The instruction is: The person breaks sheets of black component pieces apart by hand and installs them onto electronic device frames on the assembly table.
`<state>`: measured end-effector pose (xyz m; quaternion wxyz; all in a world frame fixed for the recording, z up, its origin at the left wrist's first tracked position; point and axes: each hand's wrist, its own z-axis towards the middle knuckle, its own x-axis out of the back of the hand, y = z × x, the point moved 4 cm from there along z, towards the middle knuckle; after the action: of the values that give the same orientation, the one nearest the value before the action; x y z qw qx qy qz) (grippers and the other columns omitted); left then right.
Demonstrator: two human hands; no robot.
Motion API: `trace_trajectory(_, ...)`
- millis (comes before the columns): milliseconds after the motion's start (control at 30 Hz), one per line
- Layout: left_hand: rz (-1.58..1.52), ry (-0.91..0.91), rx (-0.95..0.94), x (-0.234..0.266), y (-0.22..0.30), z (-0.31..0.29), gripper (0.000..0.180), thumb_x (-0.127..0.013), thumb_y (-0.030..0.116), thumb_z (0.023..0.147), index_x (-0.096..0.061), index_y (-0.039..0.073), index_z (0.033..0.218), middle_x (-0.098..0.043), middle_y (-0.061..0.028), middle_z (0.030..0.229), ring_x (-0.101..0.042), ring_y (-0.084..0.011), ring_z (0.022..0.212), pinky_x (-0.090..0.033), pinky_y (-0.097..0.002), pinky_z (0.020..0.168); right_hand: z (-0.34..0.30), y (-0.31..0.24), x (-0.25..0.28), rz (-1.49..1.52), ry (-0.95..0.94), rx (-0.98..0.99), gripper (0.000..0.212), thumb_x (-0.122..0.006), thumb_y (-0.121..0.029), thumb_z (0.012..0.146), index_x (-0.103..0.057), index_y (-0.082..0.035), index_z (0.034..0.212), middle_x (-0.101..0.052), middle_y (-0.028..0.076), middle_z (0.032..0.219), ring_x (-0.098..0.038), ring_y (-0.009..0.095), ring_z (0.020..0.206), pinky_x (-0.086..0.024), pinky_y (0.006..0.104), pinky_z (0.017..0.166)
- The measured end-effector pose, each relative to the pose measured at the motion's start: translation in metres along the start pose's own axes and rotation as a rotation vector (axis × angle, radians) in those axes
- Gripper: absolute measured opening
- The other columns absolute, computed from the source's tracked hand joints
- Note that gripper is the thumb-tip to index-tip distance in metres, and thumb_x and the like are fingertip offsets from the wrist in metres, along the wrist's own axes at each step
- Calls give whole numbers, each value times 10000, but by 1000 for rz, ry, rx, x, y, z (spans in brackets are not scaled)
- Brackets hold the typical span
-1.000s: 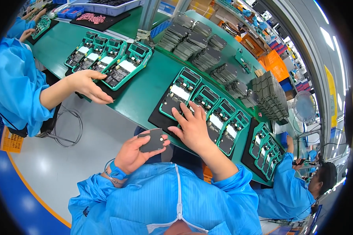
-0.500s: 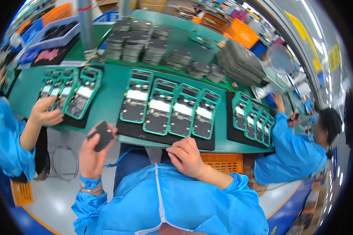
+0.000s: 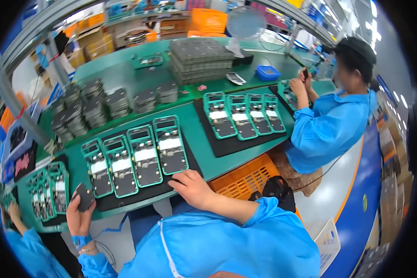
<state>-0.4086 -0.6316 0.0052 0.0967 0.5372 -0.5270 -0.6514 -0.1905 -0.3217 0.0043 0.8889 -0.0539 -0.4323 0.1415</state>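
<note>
My left hand (image 3: 80, 217) is closed on a thin dark grey plate (image 3: 85, 197), held up in front of the table edge. My right hand (image 3: 193, 189) rests at the mat's front edge, just below the rightmost green frame (image 3: 171, 147) of the middle group. Its fingers are loosely bent and apart, with nothing visible in them. Beside that frame lean more green frames (image 3: 144, 160), overlapping in a row on a black mat (image 3: 192, 160). Each holds a circuit board with a white strip and a black lower part.
Another mat (image 3: 222, 147) with green frames lies to the right, and similar frames (image 3: 58, 187) lie left. Stacks of dark plates (image 3: 97, 110) and a larger pile (image 3: 201, 60) stand behind. Co-workers sit on both sides (image 3: 329, 125). An orange crate (image 3: 241, 178) is below the table.
The view has swung to the right. My left hand, still with the plate, has come closer to the middle group's left end. My right hand has reached the mat and its fingers have loosened.
</note>
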Motion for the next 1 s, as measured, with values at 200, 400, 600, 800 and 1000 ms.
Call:
trace_trajectory(200, 67, -24, 62, -16, -6, 13, 436, -482, 163, 899, -439, 64, 1321, -565, -110, 1186, -542, -255, 1093, -411, -458, 926, 1, 19, 16, -20, 19, -118, 299, -649, -92, 750, -590, -76, 1043, -549, 79, 1064, -505, 277, 977, -428, 390, 831)
trace_trajectory(400, 160, 14, 88, -44, -12, 27, 409, -490, 149, 889, -471, 61, 1289, -573, -100, 1151, -556, -246, 1035, -435, -462, 898, -6, 27, 41, -57, -50, -192, 313, -622, -65, 741, -569, -55, 1049, -533, 85, 1050, -488, 283, 981, -421, 384, 846)
trace_trajectory(600, 144, 71, 176, -61, -17, 37, 385, -488, 129, 885, -485, 64, 1264, -575, -108, 1145, -563, -272, 1019, -424, -520, 901, -14, 41, 55, -58, -89, -235, 338, -595, -27, 687, -565, -46, 1024, -530, 90, 1044, -485, 288, 978, -424, 382, 856)
trace_trajectory(800, 150, 49, 226, -118, -38, 33, 360, -466, 122, 895, -484, 33, 1243, -567, -132, 1143, -561, -298, 1024, -428, -537, 909, -31, 75, 88, -104, -17, -303, 204, -558, -39, 693, -561, -53, 896, -536, 95, 972, -484, 301, 921, -413, 388, 798)
trace_trajectory(1000, 132, 87, 224, -182, -58, 14, 333, -463, 100, 895, -463, 31, 1221, -555, -146, 1164, -554, -316, 1045, -426, -562, 914, -52, 109, 132, -136, 27, -365, 194, -581, -22, 693, -566, -61, 883, -541, 89, 967, -487, 294, 908, -416, 395, 779)
